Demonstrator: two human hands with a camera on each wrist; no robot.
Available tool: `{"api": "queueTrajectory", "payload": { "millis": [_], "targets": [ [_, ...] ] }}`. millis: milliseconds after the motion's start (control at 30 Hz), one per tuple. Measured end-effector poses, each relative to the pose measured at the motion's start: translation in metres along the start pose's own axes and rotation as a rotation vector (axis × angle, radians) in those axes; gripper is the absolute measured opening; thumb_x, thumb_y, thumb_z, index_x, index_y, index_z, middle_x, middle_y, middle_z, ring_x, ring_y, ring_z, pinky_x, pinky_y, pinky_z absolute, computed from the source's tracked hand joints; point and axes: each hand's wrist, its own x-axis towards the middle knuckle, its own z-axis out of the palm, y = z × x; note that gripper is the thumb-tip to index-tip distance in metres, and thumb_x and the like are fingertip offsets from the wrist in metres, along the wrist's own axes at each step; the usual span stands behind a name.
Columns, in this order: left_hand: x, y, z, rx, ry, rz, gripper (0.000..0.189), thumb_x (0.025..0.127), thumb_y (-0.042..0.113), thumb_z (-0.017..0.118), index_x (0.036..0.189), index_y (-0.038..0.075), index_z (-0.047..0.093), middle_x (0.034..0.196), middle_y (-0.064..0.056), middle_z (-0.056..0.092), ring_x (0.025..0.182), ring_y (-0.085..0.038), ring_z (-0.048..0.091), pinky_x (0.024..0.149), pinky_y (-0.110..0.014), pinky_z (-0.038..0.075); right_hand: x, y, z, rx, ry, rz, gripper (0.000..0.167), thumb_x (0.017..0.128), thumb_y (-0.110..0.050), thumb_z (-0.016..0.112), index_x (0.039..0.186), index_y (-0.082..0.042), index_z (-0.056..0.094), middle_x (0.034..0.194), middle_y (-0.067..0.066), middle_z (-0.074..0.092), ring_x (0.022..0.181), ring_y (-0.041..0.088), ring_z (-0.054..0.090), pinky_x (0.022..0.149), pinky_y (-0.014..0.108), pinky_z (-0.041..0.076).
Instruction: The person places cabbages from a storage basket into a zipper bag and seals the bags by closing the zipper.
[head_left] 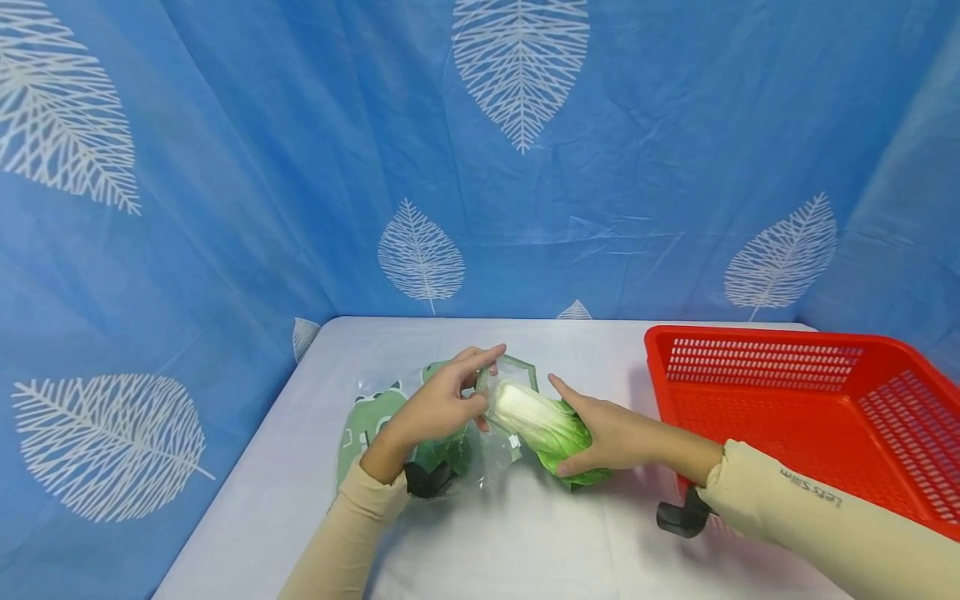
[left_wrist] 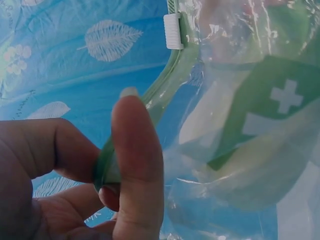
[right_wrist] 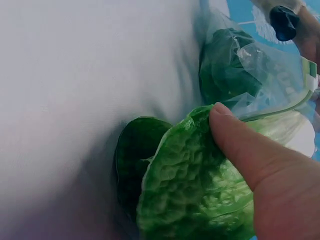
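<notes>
A clear zip bag (head_left: 367, 425) with green printing and white shapes lies on the table, its mouth facing right. My left hand (head_left: 442, 402) pinches the green rim of that mouth between thumb and fingers; a white slider (left_wrist: 173, 31) sits farther along the rim. My right hand (head_left: 618, 429) grips the leafy end of a napa cabbage (head_left: 534, 417), thumb on the near side. The cabbage's pale stem end is at the bag's mouth, partly behind clear plastic. Inside the bag is a dark green leafy-looking thing (right_wrist: 222, 65); its kind is unclear.
On the right of the table stands a red plastic basket (head_left: 765, 400) with slotted walls, close to my right forearm. A white cloth (head_left: 525, 550) covers the table. Blue curtains (head_left: 645, 167) with white leaf prints hang behind and at both sides.
</notes>
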Motion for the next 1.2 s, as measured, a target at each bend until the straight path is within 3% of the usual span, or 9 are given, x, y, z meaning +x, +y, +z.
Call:
{"api": "queueTrajectory", "payload": {
  "millis": [133,333,500,600,700,867,1000,1200],
  "targets": [
    [0.0,-0.001,-0.001,0.005,-0.005,0.012,0.071,0.094,-0.005,0.046,0.161,0.014,0.033,0.12,-0.012,0.047,0.076,-0.028,0.047,0.066,-0.036,0.062,0.001,-0.001,-0.002,0.03,0.025,-0.013,0.129,0.074,-0.05,0.089,0.167,-0.021,0.005,0.144,0.017,0.054,0.12,0.027,0.057,0.103,0.053,0.048],
    [-0.001,-0.002,-0.004,-0.008,0.009,0.02,0.072,0.092,-0.005,0.046,0.16,0.014,0.035,0.122,-0.01,0.047,0.077,-0.029,0.047,0.064,-0.037,0.062,-0.002,-0.003,-0.005,0.026,0.196,-0.087,0.111,0.076,-0.055,0.085,0.165,-0.034,0.022,0.141,0.011,0.06,0.121,0.026,0.06,0.099,0.053,0.051],
    [-0.001,-0.001,-0.006,-0.012,0.022,0.033,0.073,0.09,-0.007,0.046,0.16,0.013,0.036,0.122,-0.013,0.048,0.077,-0.031,0.046,0.062,-0.037,0.062,-0.004,-0.008,-0.005,-0.005,0.294,-0.204,0.086,0.079,-0.055,0.083,0.154,-0.027,0.05,0.123,-0.002,0.068,0.099,0.012,0.062,0.084,0.036,0.054],
    [-0.001,0.0,-0.006,0.009,0.016,0.049,0.073,0.089,-0.006,0.045,0.16,0.01,0.036,0.12,-0.014,0.048,0.076,-0.028,0.041,0.061,-0.037,0.062,-0.003,-0.01,-0.006,-0.039,0.352,-0.25,0.078,0.08,-0.051,0.084,0.148,-0.024,0.058,0.107,-0.009,0.068,0.085,0.008,0.059,0.074,0.029,0.052],
    [-0.002,0.0,-0.005,0.036,0.006,0.064,0.071,0.09,-0.006,0.046,0.159,0.008,0.037,0.118,-0.012,0.049,0.074,-0.026,0.04,0.06,-0.041,0.061,-0.001,-0.014,-0.009,-0.068,0.396,-0.276,0.072,0.079,-0.044,0.086,0.145,-0.024,0.062,0.102,-0.01,0.067,0.083,0.007,0.058,0.071,0.027,0.052],
    [-0.001,-0.001,-0.003,0.047,-0.023,0.078,0.069,0.092,-0.005,0.045,0.159,0.006,0.036,0.116,-0.013,0.048,0.074,-0.024,0.038,0.062,-0.046,0.061,0.002,-0.022,-0.016,-0.098,0.385,-0.263,0.069,0.079,-0.038,0.088,0.143,-0.026,0.064,0.105,-0.007,0.068,0.086,0.008,0.06,0.072,0.027,0.054],
    [-0.001,0.003,-0.001,0.014,-0.038,0.083,0.07,0.092,-0.006,0.045,0.16,0.01,0.036,0.116,-0.011,0.046,0.074,-0.025,0.035,0.063,-0.042,0.062,0.01,-0.03,-0.021,-0.103,0.352,-0.235,0.069,0.081,-0.037,0.087,0.144,-0.024,0.063,0.106,-0.003,0.068,0.086,0.011,0.06,0.072,0.029,0.054],
    [-0.002,0.005,0.002,-0.035,-0.06,0.081,0.074,0.091,-0.006,0.046,0.16,0.019,0.036,0.121,-0.011,0.047,0.073,-0.026,0.036,0.062,-0.04,0.062,0.025,-0.039,-0.023,-0.026,0.271,-0.153,0.071,0.083,-0.035,0.085,0.147,-0.017,0.059,0.12,0.004,0.071,0.091,0.014,0.063,0.073,0.03,0.054]
  ]
}}
